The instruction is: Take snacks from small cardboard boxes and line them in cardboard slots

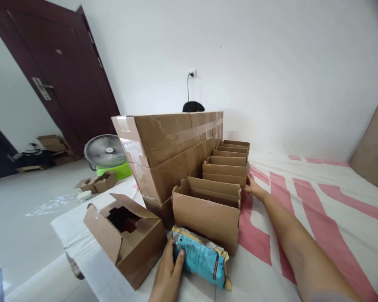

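Observation:
My left hand [171,267] grips the left end of a blue and yellow snack packet [201,258], thumb on its printed face. The packet stands in front of the nearest open cardboard box [206,216]. Behind that box, more open boxes [225,167] run back in a row. My right hand [253,188] reaches to the right side of a box farther along the row, its fingers against the cardboard edge and partly hidden. To the left of my left hand sits a separate carton [141,247] with raised flaps and a dark opening.
Taped cartons [164,142] form a stacked wall left of the row, with the top of a person's head [193,106] behind it. A fan [108,151] stands on the floor at left. Red-and-white cloth [302,209] spreads at right; a cardboard sheet [373,147] leans there.

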Available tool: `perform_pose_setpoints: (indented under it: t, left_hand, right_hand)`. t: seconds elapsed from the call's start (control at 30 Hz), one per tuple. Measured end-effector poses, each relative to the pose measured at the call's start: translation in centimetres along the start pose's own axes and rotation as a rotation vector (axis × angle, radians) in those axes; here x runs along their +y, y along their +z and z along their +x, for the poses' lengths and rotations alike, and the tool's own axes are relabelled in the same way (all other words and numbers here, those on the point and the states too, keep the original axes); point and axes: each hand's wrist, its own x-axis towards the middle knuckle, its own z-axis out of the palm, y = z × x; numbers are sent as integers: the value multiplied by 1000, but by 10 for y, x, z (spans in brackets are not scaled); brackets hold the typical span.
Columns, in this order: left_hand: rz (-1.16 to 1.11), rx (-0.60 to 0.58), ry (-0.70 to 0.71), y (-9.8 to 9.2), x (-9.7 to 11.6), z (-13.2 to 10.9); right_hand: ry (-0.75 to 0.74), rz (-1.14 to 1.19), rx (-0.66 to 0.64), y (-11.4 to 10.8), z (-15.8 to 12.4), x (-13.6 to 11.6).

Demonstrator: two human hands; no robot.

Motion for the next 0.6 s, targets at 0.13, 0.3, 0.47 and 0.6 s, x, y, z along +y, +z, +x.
perform_pose_setpoints:
  t: [0.13,0.3,0.47,0.6]
  left_hand:
    - [4,-43,-24,-3,1,0]
    - [12,-67,-43,-5,3,-1]
    - [14,38,-11,1,8,-5]
    - [19,72,-6,3,9,-7]
  right_hand:
    - [-4,-30,5,-9,7,2]
    - [-15,-47,13,-13,11,6]
    - [-52,-56,30,-8,8,8]
    - [-65,-84,54,-8,1,10]
